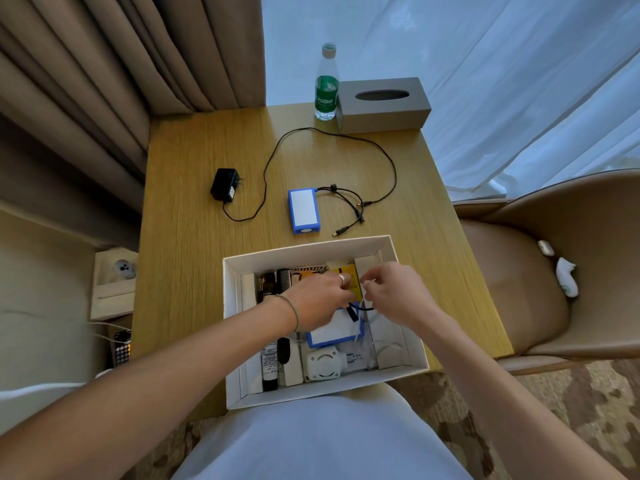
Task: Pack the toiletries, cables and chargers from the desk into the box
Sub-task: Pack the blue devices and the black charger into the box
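An open white box (408, 370) sits at the desk's near edge. Inside it lie a dark tube (269, 365), a black comb (283, 279), a yellow packet (349, 273), a white round charger (323, 366) and a blue-edged white battery pack (334, 332). Both hands are over the box. My left hand (320, 299) and my right hand (394, 292) pinch a thin white cable (363, 299) above the pack. Farther back on the desk lie a second blue battery pack (303, 210), its black leads, and a black plug adapter (223, 184) with a long black cable (346, 136).
A green-labelled water bottle (326, 88) and a grey tissue box (382, 103) stand at the desk's (194, 258) far edge. A tan chair (540, 271) with white items on it is at the right. Curtains hang at the left and back. A remote (121, 348) lies low at the left.
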The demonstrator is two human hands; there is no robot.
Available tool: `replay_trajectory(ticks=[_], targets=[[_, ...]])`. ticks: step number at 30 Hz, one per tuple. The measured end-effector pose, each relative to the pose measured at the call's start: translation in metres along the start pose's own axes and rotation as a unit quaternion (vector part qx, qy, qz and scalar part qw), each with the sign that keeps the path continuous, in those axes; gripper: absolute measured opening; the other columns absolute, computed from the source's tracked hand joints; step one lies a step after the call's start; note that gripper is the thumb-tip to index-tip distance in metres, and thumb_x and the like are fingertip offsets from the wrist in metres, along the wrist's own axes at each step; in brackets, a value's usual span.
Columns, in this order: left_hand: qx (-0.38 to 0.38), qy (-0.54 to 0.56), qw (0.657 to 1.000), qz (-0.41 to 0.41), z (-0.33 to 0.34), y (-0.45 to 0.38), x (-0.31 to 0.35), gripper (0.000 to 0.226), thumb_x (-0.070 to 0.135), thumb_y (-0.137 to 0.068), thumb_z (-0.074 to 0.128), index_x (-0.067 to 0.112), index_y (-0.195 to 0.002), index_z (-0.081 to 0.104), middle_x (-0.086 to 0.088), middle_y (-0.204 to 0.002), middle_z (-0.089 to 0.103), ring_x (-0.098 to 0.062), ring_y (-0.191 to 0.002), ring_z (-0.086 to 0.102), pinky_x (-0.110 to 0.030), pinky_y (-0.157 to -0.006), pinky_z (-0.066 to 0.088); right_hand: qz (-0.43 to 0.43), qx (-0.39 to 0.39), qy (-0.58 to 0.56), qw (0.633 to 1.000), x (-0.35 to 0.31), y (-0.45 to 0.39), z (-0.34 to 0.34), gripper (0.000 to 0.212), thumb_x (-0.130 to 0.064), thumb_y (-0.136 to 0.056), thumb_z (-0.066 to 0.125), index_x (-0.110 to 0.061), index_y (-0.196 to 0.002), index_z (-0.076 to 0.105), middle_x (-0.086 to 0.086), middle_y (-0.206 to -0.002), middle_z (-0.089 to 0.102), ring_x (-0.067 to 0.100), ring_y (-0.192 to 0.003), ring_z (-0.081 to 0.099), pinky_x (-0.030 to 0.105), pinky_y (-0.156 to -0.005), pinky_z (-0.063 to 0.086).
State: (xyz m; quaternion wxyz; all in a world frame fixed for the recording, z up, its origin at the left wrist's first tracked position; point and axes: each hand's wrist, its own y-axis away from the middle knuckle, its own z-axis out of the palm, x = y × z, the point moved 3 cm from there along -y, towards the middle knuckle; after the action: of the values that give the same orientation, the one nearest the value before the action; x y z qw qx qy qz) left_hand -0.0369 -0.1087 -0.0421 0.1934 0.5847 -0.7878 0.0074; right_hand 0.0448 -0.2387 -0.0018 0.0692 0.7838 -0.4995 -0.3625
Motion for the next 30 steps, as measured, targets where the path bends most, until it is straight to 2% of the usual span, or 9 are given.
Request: replay_trajectory(ticks=[3, 5, 7, 13, 17, 21, 24, 26, 30], targets=[[0.032, 0.046, 0.998, -0.011, 0.005, 0.004, 0.006, 0.019, 0.028, -0.099, 0.046, 0.021, -0.109, 0.061, 0.0, -0.107, 0.05, -0.015, -0.091, 0.045, -0.034, -0.071, 0.048, -0.002, -0.007, 0.001, 1.0, 0.0, 0.0, -0.001, 0.028, -0.021, -0.101, 0.051, -0.014, -0.117, 0.073, 0.005, -0.093, 0.075, 0.019, -0.08, 0.072, 0.042, -0.075, 0.063], [0.047, 0.071, 0.996, -0.018, 0.008, 0.009, 0.01, 0.037, 0.044, -0.099, 0.035, 0.022, -0.099, 0.065, 0.002, -0.103, 0.051, -0.014, -0.088, 0.044, -0.034, -0.071, 0.044, -0.003, -0.01, -0.002, 1.0, -0.001, -0.001, -0.001, 0.028, -0.021, -0.101, 0.051, -0.013, -0.118, 0.072, 0.006, -0.095, 0.075, 0.02, -0.081, 0.072, 0.042, -0.076, 0.063], [0.056, 0.068, 0.996, -0.015, 0.013, 0.013, 0.016, 0.045, 0.048, -0.099, 0.036, 0.021, -0.096, 0.071, 0.001, -0.104, 0.054, -0.015, -0.091, 0.045, -0.034, -0.075, 0.042, -0.006, -0.015, 0.005, 1.0, -0.002, -0.001, 0.0, 0.028, -0.021, -0.101, 0.051, -0.014, -0.118, 0.072, 0.006, -0.097, 0.075, 0.021, -0.083, 0.072, 0.043, -0.079, 0.062], [0.155, 0.089, 0.984, -0.022, 0.024, 0.014, 0.027, 0.014, 0.012, -0.084, 0.071, 0.013, -0.071, 0.076, -0.007, -0.087, 0.062, -0.025, -0.078, 0.055, -0.039, -0.063, 0.051, -0.018, -0.026, 0.018, 0.999, -0.008, -0.007, 0.005, 0.026, -0.022, -0.099, 0.053, -0.016, -0.113, 0.074, 0.003, -0.089, 0.075, 0.018, -0.076, 0.071, 0.04, -0.072, 0.063], [0.163, 0.179, 0.967, -0.076, 0.022, 0.015, 0.024, 0.017, 0.014, -0.087, 0.065, 0.012, -0.076, 0.078, -0.007, -0.087, 0.065, -0.025, -0.084, 0.057, -0.04, -0.072, 0.05, -0.038, -0.02, 0.009, 0.999, -0.016, -0.012, 0.003, 0.025, -0.024, -0.099, 0.054, -0.017, -0.112, 0.075, 0.002, -0.087, 0.075, 0.017, -0.075, 0.072, 0.041, -0.074, 0.062], [0.169, 0.197, 0.957, -0.128, 0.005, 0.019, 0.016, 0.023, 0.025, -0.096, 0.054, 0.022, -0.103, 0.076, 0.004, -0.108, 0.067, -0.019, -0.096, 0.059, -0.037, -0.085, 0.049, -0.067, 0.007, -0.035, 0.997, -0.032, -0.023, -0.008, 0.023, -0.021, -0.096, 0.056, -0.019, -0.106, 0.077, -0.004, -0.085, 0.075, 0.013, -0.073, 0.07, 0.035, -0.069, 0.062], [0.204, 0.212, 0.943, -0.154, -0.019, 0.024, 0.007, 0.022, 0.025, -0.096, 0.053, 0.023, -0.107, 0.073, 0.006, -0.111, 0.064, -0.015, -0.092, 0.058, -0.035, -0.08, 0.052, -0.088, 0.025, -0.075, 0.993, -0.046, -0.036, -0.022, 0.02, -0.018, -0.097, 0.056, -0.022, -0.101, 0.075, -0.007, -0.077, 0.073, 0.011, -0.065, 0.069, 0.027, -0.058, 0.058], [0.248, 0.228, 0.924, -0.182, -0.039, 0.027, -0.003, 0.021, 0.026, -0.095, 0.056, 0.023, -0.108, 0.072, 0.007, -0.108, 0.063, -0.011, -0.09, 0.059, -0.029, -0.078, 0.054, -0.101, 0.041, -0.095, 0.989, -0.054, -0.047, -0.034, 0.02, -0.017, -0.097, 0.057, -0.022, -0.1, 0.075, -0.007, -0.074, 0.072, 0.006, -0.065, 0.068, 0.022, -0.059, 0.055], [0.28, 0.207, 0.908, -0.231, -0.075, 0.02, -0.034, 0.032, 0.045, -0.086, 0.056, 0.031, -0.112, 0.068, 0.012, -0.108, 0.061, -0.003, -0.106, 0.052, -0.02, -0.084, 0.047, -0.097, 0.045, -0.146, 0.983, -0.067, -0.076, -0.054, 0.021, -0.012, -0.097, 0.056, -0.018, -0.098, 0.076, -0.001, -0.072, 0.074, 0.014, -0.064, 0.069, 0.03, -0.063, 0.058]])
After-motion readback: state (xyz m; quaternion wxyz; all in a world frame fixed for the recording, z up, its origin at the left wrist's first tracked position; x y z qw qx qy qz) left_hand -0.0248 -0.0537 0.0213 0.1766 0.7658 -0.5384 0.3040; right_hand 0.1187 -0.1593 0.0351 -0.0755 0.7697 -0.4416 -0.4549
